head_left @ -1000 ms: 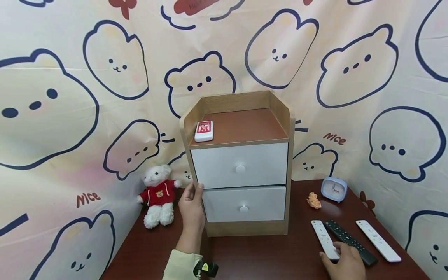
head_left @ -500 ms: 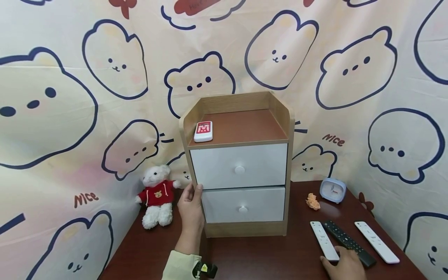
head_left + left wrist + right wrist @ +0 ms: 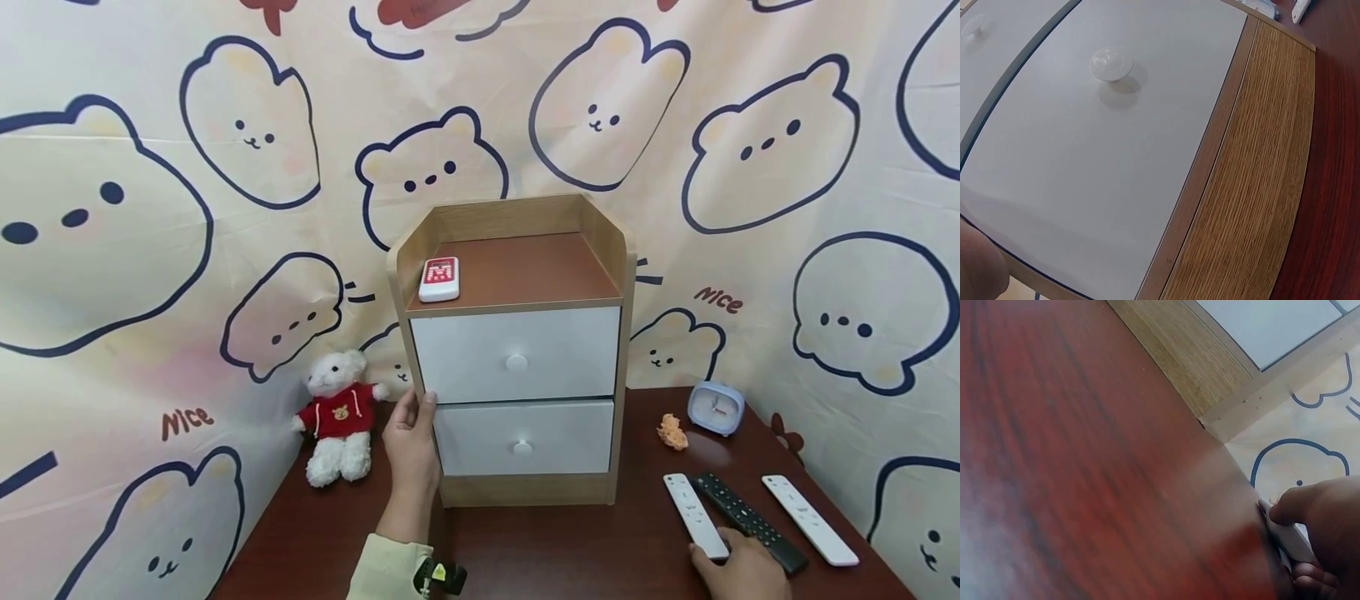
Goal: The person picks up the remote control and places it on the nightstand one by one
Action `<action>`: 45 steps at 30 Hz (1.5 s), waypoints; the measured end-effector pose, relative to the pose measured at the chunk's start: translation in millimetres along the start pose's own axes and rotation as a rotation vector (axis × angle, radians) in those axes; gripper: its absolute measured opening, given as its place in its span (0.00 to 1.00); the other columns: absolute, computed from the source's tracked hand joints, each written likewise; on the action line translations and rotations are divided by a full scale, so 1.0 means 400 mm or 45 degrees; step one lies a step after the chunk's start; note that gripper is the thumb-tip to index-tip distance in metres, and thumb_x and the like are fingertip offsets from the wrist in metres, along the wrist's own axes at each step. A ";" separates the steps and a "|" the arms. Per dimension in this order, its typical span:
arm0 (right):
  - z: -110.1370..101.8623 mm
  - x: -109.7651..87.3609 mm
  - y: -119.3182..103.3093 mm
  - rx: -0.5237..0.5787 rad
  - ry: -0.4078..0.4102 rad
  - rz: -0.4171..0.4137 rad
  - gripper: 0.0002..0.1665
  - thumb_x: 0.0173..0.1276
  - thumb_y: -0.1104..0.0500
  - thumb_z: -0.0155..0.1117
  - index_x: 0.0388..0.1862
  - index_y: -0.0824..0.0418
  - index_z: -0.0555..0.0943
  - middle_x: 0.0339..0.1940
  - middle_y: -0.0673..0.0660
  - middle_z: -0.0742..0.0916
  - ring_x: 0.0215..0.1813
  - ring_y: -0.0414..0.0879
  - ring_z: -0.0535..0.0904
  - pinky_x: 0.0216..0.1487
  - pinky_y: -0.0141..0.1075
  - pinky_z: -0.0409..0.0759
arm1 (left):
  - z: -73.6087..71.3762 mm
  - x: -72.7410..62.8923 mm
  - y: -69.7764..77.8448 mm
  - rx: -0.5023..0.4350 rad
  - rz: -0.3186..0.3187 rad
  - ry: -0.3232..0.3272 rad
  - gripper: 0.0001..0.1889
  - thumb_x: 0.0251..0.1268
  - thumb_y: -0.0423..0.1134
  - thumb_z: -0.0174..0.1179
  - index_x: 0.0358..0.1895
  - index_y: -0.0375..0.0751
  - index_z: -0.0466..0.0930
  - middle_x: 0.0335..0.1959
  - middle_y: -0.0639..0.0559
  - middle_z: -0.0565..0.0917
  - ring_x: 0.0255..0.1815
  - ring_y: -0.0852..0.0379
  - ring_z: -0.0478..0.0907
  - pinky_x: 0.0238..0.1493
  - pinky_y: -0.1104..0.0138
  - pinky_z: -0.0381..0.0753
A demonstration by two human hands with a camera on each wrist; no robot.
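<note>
My left hand [image 3: 411,442] holds the left side edge of a small wooden drawer cabinet [image 3: 525,490], thumb at its front edge. In the left wrist view only a bit of that hand [image 3: 979,262] shows, beside the white lower drawer front [image 3: 1116,169] with its round knob [image 3: 1111,64]. Down at the right, my right hand [image 3: 744,567] grips the near end of a white remote control [image 3: 693,510]. The right wrist view has the thumb on top of this remote [image 3: 1291,539] and fingers at its side. A black remote control [image 3: 750,521] lies right alongside.
Another white remote control [image 3: 810,518] lies farther right on the dark red table [image 3: 540,550]. Behind are a blue alarm clock [image 3: 716,407] and a small orange lump [image 3: 672,432]. A white teddy bear [image 3: 340,417] sits left of the cabinet. A red-and-white calculator-like device [image 3: 439,279] lies on top.
</note>
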State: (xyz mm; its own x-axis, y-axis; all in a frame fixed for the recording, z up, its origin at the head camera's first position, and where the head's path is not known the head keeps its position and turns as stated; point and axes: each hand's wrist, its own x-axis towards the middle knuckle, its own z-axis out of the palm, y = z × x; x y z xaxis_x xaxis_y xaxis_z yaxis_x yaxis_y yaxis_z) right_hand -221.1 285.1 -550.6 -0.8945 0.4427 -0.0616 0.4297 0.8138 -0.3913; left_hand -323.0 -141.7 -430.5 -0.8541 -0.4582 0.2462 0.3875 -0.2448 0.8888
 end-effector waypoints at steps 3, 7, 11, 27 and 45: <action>-0.003 0.002 -0.001 0.010 -0.011 0.008 0.47 0.63 0.37 0.78 0.62 0.75 0.82 0.46 0.74 0.87 0.48 0.67 0.86 0.50 0.60 0.85 | -0.001 0.002 0.001 0.004 0.000 -0.004 0.26 0.79 0.41 0.69 0.74 0.37 0.79 0.72 0.41 0.83 0.68 0.60 0.79 0.62 0.78 0.80; -0.003 -0.008 -0.001 0.165 -0.043 0.002 0.45 0.61 0.34 0.78 0.59 0.71 0.86 0.39 0.63 0.91 0.41 0.58 0.87 0.47 0.56 0.84 | -0.004 0.003 0.003 0.008 -0.009 0.003 0.27 0.79 0.41 0.69 0.76 0.37 0.78 0.74 0.39 0.81 0.71 0.58 0.77 0.64 0.78 0.79; -0.005 -0.031 -0.013 0.385 -0.024 0.050 0.46 0.58 0.31 0.81 0.57 0.68 0.89 0.30 0.52 0.90 0.35 0.48 0.85 0.38 0.45 0.81 | -0.004 0.002 0.003 0.015 -0.020 0.008 0.27 0.79 0.41 0.69 0.76 0.37 0.78 0.75 0.38 0.80 0.74 0.55 0.76 0.67 0.76 0.79; -0.116 -0.139 -0.079 1.280 0.353 0.163 0.17 0.75 0.54 0.76 0.58 0.58 0.91 0.22 0.33 0.87 0.24 0.32 0.82 0.21 0.30 0.78 | 0.003 -0.007 0.000 0.055 -0.023 0.009 0.26 0.80 0.42 0.68 0.75 0.40 0.79 0.73 0.40 0.82 0.68 0.60 0.80 0.65 0.77 0.80; -0.277 -0.208 -0.422 1.177 0.812 -0.972 0.22 0.55 0.66 0.87 0.49 0.57 0.95 0.38 0.51 0.93 0.33 0.32 0.83 0.33 0.20 0.82 | 0.002 0.003 -0.003 0.010 0.003 0.015 0.27 0.79 0.42 0.69 0.75 0.36 0.79 0.74 0.38 0.81 0.73 0.54 0.77 0.64 0.78 0.79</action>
State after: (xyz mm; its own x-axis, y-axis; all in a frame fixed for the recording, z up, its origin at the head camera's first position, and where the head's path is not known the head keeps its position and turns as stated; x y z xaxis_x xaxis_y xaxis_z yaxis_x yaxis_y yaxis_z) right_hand -205.5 152.5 -377.6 -0.5498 0.2999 0.7796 -0.6079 0.4964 -0.6197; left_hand -324.8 -141.4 -431.2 -0.8491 -0.4687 0.2437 0.3868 -0.2374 0.8911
